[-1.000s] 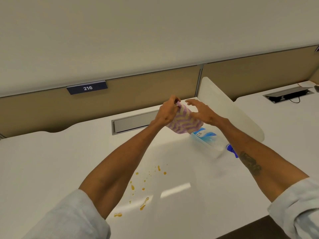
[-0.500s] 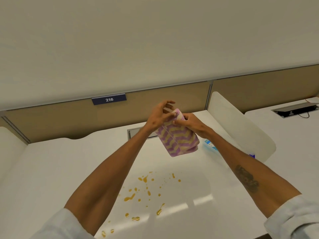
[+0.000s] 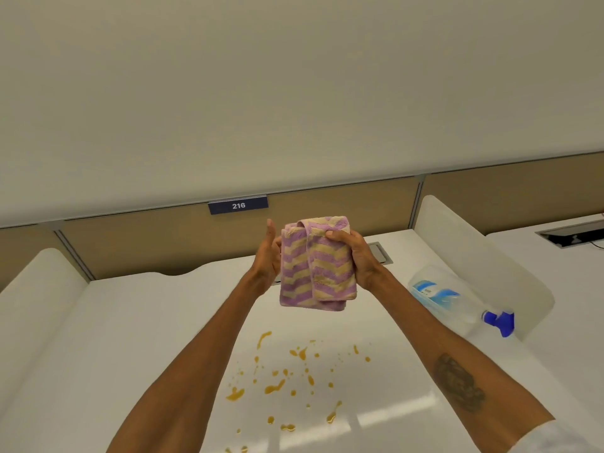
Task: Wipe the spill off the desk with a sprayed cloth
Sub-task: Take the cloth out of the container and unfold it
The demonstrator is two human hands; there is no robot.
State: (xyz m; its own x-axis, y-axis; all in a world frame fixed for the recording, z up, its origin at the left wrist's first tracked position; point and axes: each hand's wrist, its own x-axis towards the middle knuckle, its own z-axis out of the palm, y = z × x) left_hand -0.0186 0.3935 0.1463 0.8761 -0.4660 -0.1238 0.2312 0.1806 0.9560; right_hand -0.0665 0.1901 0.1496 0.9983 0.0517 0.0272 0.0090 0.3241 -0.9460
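Observation:
A folded cloth (image 3: 313, 266) with purple and cream zigzag stripes hangs in the air above the white desk (image 3: 137, 338). My right hand (image 3: 358, 259) grips its right edge, fingers curled over the top. My left hand (image 3: 269, 256) lies flat against the cloth's left side, thumb raised and fingers hidden behind the cloth. Orange spill drops (image 3: 287, 380) are scattered over the desk below and nearer to me than the cloth. A clear spray bottle (image 3: 454, 302) with a blue nozzle lies on its side at the right, beside my right forearm.
White curved dividers stand at the left (image 3: 36, 295) and right (image 3: 470, 253) of the desk. A tan partition with a "216" sign (image 3: 238, 205) runs along the back. A grey cable hatch (image 3: 379, 251) sits behind my hands. Another desk lies at the far right.
The cloth has been raised and folded more compactly. My right hand now wraps its right edge and my left hand has opened flat against its left side. The view shifted, showing more spill.

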